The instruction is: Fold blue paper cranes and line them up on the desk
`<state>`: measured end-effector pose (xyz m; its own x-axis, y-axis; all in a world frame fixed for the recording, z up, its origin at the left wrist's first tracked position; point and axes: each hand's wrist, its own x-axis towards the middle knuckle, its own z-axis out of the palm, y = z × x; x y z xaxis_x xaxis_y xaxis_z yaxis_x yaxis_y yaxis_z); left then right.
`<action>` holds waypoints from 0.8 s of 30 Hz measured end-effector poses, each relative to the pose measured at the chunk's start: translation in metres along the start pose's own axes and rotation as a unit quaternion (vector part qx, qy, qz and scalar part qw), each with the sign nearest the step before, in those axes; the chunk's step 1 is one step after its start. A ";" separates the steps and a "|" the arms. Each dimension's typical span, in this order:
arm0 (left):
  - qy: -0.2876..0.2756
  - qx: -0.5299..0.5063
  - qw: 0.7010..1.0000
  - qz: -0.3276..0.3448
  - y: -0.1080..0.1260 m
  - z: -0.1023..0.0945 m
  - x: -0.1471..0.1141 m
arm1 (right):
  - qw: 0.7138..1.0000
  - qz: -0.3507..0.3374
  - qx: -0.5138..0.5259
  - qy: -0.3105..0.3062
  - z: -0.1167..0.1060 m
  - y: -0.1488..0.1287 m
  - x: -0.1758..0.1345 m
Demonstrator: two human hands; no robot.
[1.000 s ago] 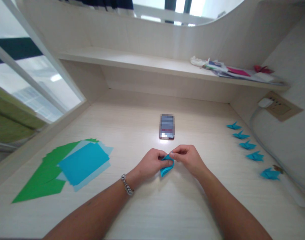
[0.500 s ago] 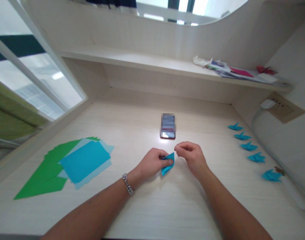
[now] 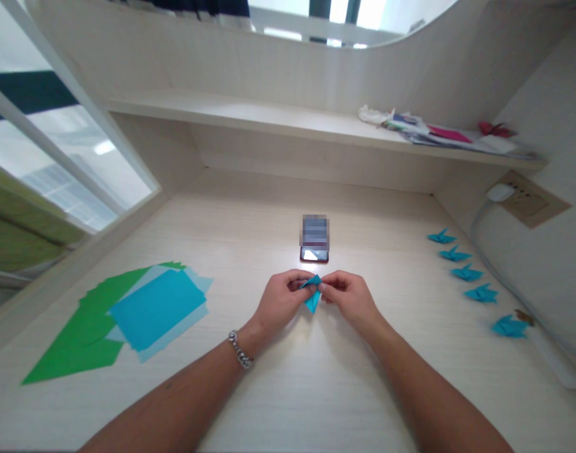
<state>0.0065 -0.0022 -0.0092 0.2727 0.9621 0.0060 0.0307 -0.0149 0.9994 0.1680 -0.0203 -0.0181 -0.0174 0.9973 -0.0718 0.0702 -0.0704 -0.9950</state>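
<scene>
Between my two hands is a small piece of folded blue paper (image 3: 312, 303), one point facing down toward me. My left hand (image 3: 284, 298) pinches it from the left, thumb on top. From the right, my right hand (image 3: 348, 293) grips its upper right edge between thumb and forefinger. Both hands are closed on the paper, which partly hides behind the fingers. Just beyond them lies a phone (image 3: 315, 254) with a blurred screen.
Blue paper sheets (image 3: 158, 308) overlap green sheets (image 3: 75, 343) on the desk at left. Several folded blue paper cranes (image 3: 466, 272) stand in a row at right, near a white cable (image 3: 474, 236) and wall socket (image 3: 528, 200). A shelf (image 3: 269, 119) crosses the back.
My right hand has moved left and taken hold of the folded paper. My left hand has shifted slightly up and turned the paper, so its point faces down.
</scene>
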 end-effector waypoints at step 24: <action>-0.074 -0.275 0.956 -0.071 0.006 -0.002 -0.003 | 0.988 0.035 0.152 -0.009 -0.007 -0.010 -0.003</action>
<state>0.0044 -0.0045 -0.0034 0.4380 0.8939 -0.0959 -0.4209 0.2981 0.8567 0.1741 -0.0226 -0.0070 -0.0414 0.9894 -0.1390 -0.2316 -0.1449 -0.9620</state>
